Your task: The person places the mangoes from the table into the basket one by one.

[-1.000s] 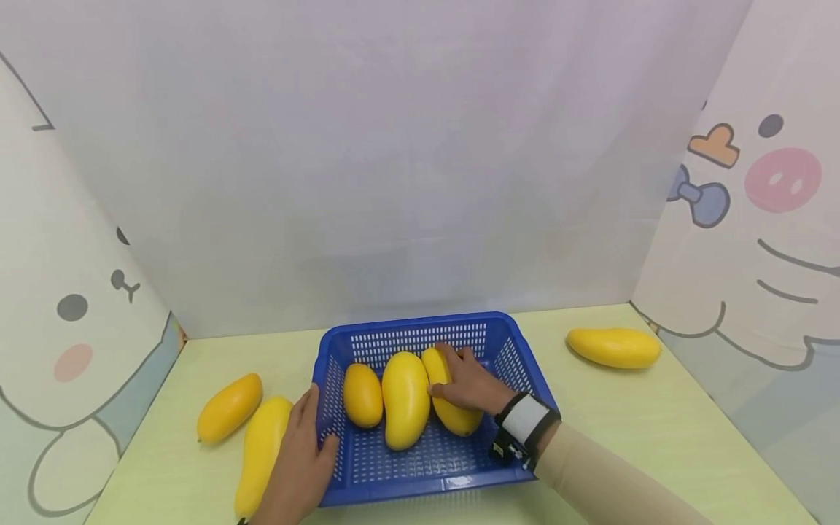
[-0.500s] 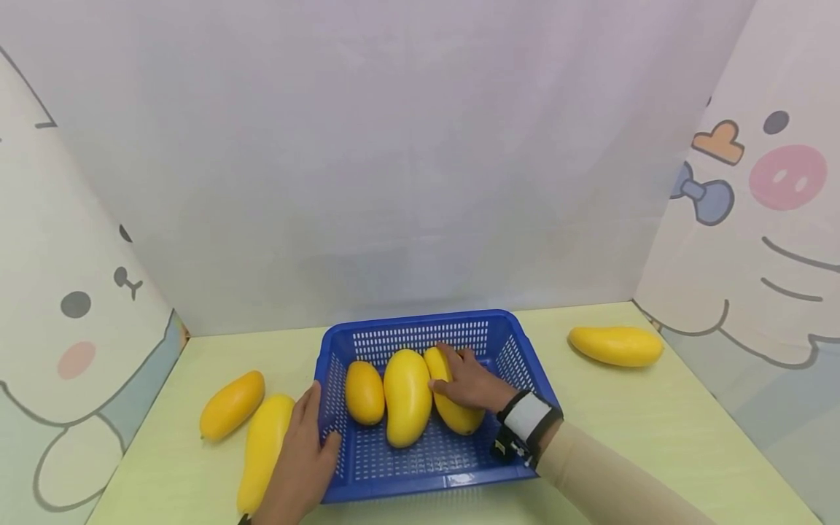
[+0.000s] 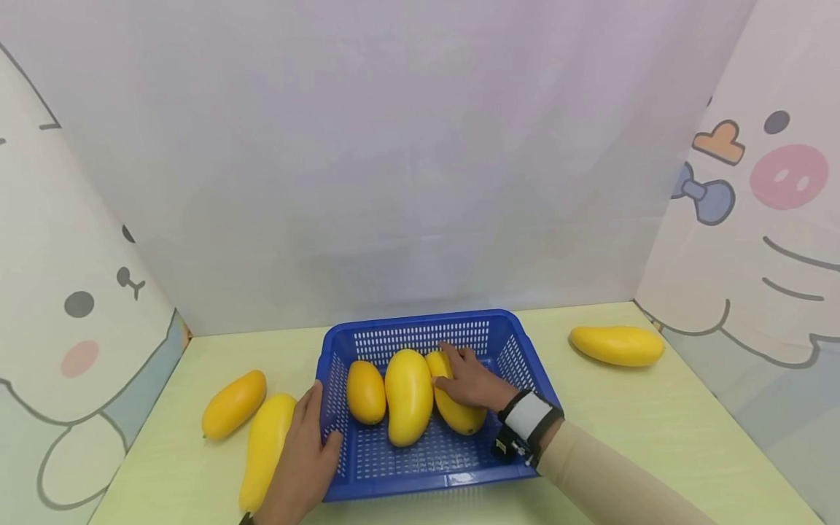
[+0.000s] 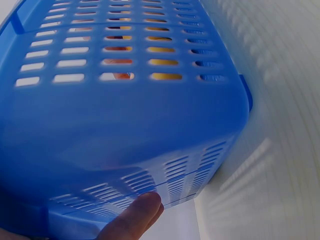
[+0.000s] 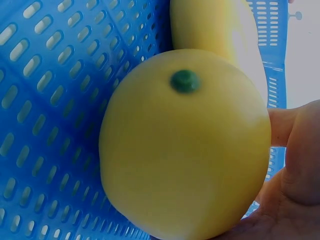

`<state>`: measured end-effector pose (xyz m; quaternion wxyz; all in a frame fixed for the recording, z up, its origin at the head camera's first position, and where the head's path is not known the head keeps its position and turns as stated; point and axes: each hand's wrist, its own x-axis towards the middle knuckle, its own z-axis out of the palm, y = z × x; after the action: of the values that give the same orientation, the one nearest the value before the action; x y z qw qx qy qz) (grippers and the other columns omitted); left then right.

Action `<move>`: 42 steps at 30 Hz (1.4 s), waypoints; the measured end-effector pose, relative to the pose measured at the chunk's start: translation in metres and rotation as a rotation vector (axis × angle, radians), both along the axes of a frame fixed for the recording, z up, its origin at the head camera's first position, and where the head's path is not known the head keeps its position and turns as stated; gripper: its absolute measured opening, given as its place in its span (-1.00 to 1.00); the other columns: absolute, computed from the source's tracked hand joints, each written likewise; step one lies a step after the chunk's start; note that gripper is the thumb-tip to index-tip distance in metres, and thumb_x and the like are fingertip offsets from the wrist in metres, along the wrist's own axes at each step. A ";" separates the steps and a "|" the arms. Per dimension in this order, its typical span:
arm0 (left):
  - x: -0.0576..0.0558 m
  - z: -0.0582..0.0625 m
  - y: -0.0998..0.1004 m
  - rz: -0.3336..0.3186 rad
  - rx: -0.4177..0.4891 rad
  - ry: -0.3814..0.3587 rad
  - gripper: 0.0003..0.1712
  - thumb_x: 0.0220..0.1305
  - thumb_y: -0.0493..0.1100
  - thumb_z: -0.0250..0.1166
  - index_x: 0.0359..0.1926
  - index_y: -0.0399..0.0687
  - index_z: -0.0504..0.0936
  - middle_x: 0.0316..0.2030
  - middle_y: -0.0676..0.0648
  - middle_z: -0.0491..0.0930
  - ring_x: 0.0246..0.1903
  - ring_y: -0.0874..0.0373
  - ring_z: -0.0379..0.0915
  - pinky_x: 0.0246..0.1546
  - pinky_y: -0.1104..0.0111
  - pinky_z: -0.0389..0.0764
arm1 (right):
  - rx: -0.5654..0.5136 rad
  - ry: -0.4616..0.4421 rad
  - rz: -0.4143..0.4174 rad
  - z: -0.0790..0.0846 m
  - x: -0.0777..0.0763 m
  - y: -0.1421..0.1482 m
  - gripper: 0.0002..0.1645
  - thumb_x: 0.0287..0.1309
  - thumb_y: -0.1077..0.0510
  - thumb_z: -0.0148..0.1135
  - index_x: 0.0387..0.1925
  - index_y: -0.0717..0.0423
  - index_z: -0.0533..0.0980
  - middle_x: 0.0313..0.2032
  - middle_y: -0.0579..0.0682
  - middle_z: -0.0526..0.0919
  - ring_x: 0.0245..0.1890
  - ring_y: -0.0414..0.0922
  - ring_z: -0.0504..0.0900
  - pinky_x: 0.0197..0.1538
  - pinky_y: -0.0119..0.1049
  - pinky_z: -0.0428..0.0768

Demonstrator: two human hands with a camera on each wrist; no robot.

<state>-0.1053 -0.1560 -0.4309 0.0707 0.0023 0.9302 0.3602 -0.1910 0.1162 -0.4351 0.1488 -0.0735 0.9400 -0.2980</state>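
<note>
In the head view, a blue plastic basket [image 3: 420, 483] holds three yellow mangoes lying side by side. My right hand [image 3: 469, 380] grips the rightmost mango [image 3: 461, 414], fingers over its far side and thumb on its left. The right wrist view shows that mango [image 5: 185, 150] close up, its green stem spot facing the camera. The middle mango [image 3: 410, 397] and the smaller orange-yellow mango [image 3: 366, 392] lie to its left. My left hand [image 3: 303, 456] holds the basket's left side, thumb over the rim. In the left wrist view a finger [image 4: 137, 212] touches the basket's outer wall.
Left of the basket, an orange-yellow mango [image 3: 234, 405] and a longer yellow mango [image 3: 267, 448] lie on the pale green table [image 3: 623, 437]. Another mango [image 3: 617, 345] lies at the far right. A white curtain [image 3: 407, 160] stands behind the table, with cartoon-printed sheets at both sides.
The head view has shifted slightly. Both hands keep their places on the basket and the right mango; nothing else has visibly moved.
</note>
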 end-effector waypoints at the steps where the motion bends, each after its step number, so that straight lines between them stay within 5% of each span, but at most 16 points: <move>1: 0.000 0.000 0.000 0.000 0.001 0.000 -0.13 0.29 -0.16 -0.01 0.45 -0.05 -0.33 0.40 -0.29 -0.20 0.33 -0.20 -0.10 0.22 -0.09 0.09 | -0.003 0.000 0.001 0.000 0.000 0.000 -0.18 0.25 -0.13 0.02 0.43 -0.09 -0.05 0.25 0.26 0.10 -0.01 0.08 0.37 -0.04 0.12 0.48; 19: 0.000 0.000 0.000 0.001 0.002 -0.007 -0.12 0.28 -0.16 0.00 0.45 -0.05 -0.33 0.40 -0.29 -0.20 0.33 -0.21 -0.10 0.22 -0.10 0.08 | -0.002 0.054 0.001 0.000 -0.001 0.000 -0.22 0.26 -0.11 0.01 0.42 -0.09 -0.01 0.25 0.22 0.14 0.06 0.07 0.32 0.01 0.11 0.46; 34: 0.000 0.001 -0.001 0.004 -0.008 -0.021 -0.11 0.29 -0.16 0.01 0.45 -0.04 -0.34 0.40 -0.29 -0.22 0.32 -0.21 -0.10 0.21 -0.10 0.08 | 0.041 0.296 0.024 0.009 0.000 0.001 -0.31 0.24 -0.15 0.02 0.36 -0.11 0.16 0.26 0.17 0.23 0.21 0.13 0.22 0.17 0.25 0.22; 42: 0.000 -0.001 -0.001 0.003 -0.001 -0.021 -0.11 0.29 -0.16 0.02 0.45 -0.04 -0.33 0.40 -0.29 -0.21 0.33 -0.21 -0.10 0.22 -0.09 0.08 | 0.122 0.398 0.035 0.015 0.003 0.004 -0.27 0.22 -0.34 -0.09 0.35 -0.18 0.19 0.33 0.11 0.16 0.32 0.12 0.05 0.22 0.32 0.04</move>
<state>-0.1056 -0.1570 -0.4315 0.0800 -0.0031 0.9296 0.3597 -0.1883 0.1198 -0.4204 -0.0306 -0.1381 0.9657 -0.2177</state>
